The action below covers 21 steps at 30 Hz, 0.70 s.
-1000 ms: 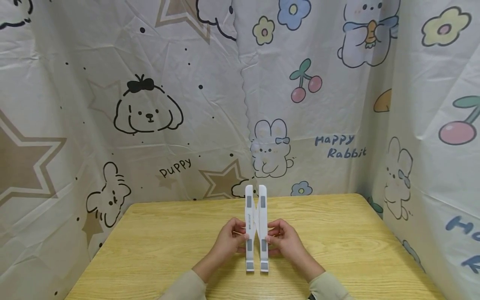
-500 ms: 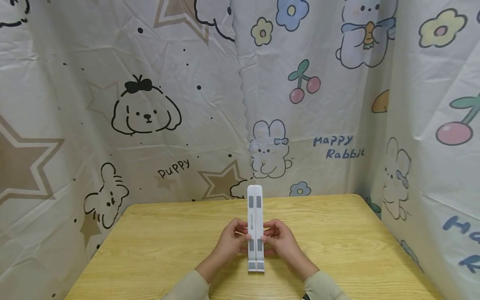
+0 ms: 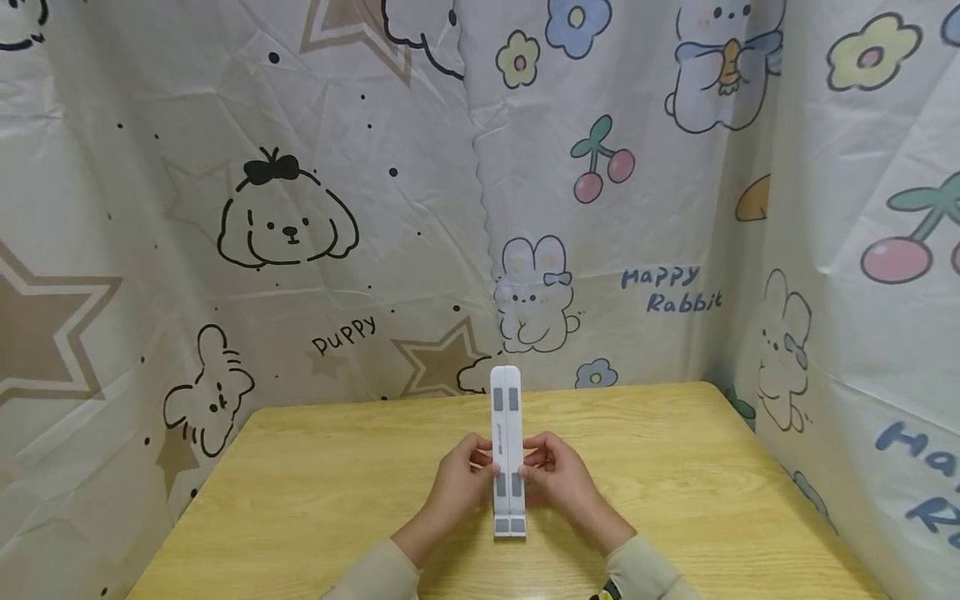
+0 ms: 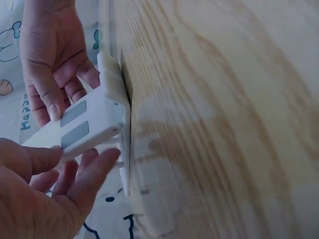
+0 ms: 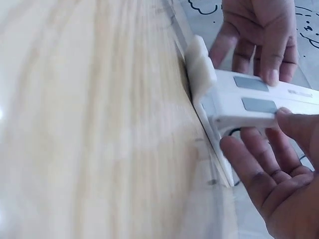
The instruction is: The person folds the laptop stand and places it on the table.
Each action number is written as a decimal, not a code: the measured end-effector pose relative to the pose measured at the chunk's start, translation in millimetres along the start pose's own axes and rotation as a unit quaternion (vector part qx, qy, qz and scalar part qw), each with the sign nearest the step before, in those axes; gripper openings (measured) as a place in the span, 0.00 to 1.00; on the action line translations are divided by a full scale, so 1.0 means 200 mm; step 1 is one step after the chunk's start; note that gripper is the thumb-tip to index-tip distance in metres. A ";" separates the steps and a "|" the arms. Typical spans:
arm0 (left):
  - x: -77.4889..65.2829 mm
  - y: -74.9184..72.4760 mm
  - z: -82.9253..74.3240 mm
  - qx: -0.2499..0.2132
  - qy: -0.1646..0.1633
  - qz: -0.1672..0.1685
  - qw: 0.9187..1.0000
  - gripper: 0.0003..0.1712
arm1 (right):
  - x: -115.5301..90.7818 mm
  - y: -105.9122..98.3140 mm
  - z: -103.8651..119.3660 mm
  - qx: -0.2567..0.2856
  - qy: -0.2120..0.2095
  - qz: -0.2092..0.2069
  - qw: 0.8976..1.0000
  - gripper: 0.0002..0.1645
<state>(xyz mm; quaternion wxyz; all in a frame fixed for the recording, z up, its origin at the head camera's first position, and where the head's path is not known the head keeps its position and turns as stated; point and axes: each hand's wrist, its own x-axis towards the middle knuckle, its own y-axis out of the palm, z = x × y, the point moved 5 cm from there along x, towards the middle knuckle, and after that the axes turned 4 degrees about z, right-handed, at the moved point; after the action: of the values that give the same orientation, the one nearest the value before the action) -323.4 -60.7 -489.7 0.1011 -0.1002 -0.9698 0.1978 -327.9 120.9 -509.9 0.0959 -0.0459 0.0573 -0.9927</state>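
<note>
A white folding laptop stand [image 3: 507, 450] with grey pads stands on the table in the middle of the head view. Its two long arms lie side by side, with a thin seam between them. My left hand [image 3: 457, 481] grips the left arm, thumb on the padded face and fingers behind. On the opposite side my right hand [image 3: 566, 483] holds the other arm the same way. In the left wrist view the lipped end of the stand [image 4: 82, 124] sits against the wood. The right wrist view shows both thumbs on the stand [image 5: 254, 94] near its pads.
The yellow wood-grain table [image 3: 337, 467] stretches out around the hands. Behind it and along both sides hangs a pale curtain [image 3: 420, 275] printed with puppies, rabbits, stars and cherries. The table's back edge [image 3: 637, 390] meets the curtain.
A second ago the stand's two arms were apart with a gap between them. Both hands have moved inward, bringing the arms together. Since then the view has shifted slightly.
</note>
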 end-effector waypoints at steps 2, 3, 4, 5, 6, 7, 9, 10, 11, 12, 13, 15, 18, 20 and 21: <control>-0.01 0.00 -0.01 0.008 -0.001 0.008 1.000 0.14 | 0.01 -0.03 0.02 -0.052 -0.008 0.016 0.998 0.19; -0.02 0.00 -0.01 0.008 -0.003 0.015 1.000 0.15 | 0.02 -0.05 0.04 -0.082 -0.012 0.022 0.996 0.19; -0.03 0.00 -0.01 0.010 -0.005 0.023 1.000 0.17 | 0.03 -0.07 0.06 -0.115 -0.019 0.025 0.993 0.19; -0.04 0.00 -0.01 0.011 -0.008 0.033 0.999 0.19 | 0.04 -0.09 0.08 -0.138 -0.027 0.030 0.990 0.20; -0.05 0.00 -0.01 0.017 -0.011 0.044 0.999 0.21 | 0.05 -0.10 0.11 -0.152 -0.029 0.035 0.987 0.21; -0.07 0.00 -0.01 0.023 -0.012 0.054 0.998 0.24 | 0.06 -0.12 0.14 -0.169 -0.036 0.038 0.984 0.22; -0.10 0.00 0.00 0.029 -0.013 0.073 0.997 0.30 | 0.09 -0.17 0.20 -0.195 -0.048 0.042 0.979 0.24; -0.11 0.00 0.00 0.033 -0.015 0.082 0.996 0.33 | 0.10 -0.19 0.23 -0.204 -0.055 0.047 0.976 0.25; -0.13 0.01 0.00 0.037 -0.015 0.090 0.995 0.36 | 0.11 -0.20 0.26 -0.211 -0.062 0.051 0.974 0.26; -0.14 0.01 0.00 0.040 -0.016 0.097 0.994 0.40 | 0.13 -0.22 0.29 -0.221 -0.068 0.056 0.971 0.27; -0.15 0.01 0.00 0.038 -0.020 0.104 0.994 0.43 | 0.14 -0.23 0.32 -0.226 -0.076 0.064 0.969 0.29; -0.17 0.02 0.00 0.038 -0.025 0.116 0.992 0.50 | 0.17 -0.25 0.37 -0.231 -0.092 0.087 0.965 0.31; -0.20 0.04 0.01 0.049 -0.031 0.132 0.990 0.57 | 0.22 -0.27 0.43 -0.239 -0.113 0.121 0.957 0.35; -0.22 0.04 0.01 0.061 -0.031 0.139 0.988 0.60 | 0.25 -0.27 0.46 -0.248 -0.124 0.137 0.951 0.37; -0.22 0.05 0.01 0.071 -0.030 0.141 0.987 0.61 | 0.27 -0.26 0.48 -0.254 -0.129 0.143 0.948 0.38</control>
<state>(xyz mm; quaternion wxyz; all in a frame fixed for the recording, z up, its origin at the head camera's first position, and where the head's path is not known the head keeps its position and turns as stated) -279.8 -63.7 -502.6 0.0499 -0.2223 -0.9322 0.2814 -380.4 151.3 -404.1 0.2285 -0.1873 0.3004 -0.9069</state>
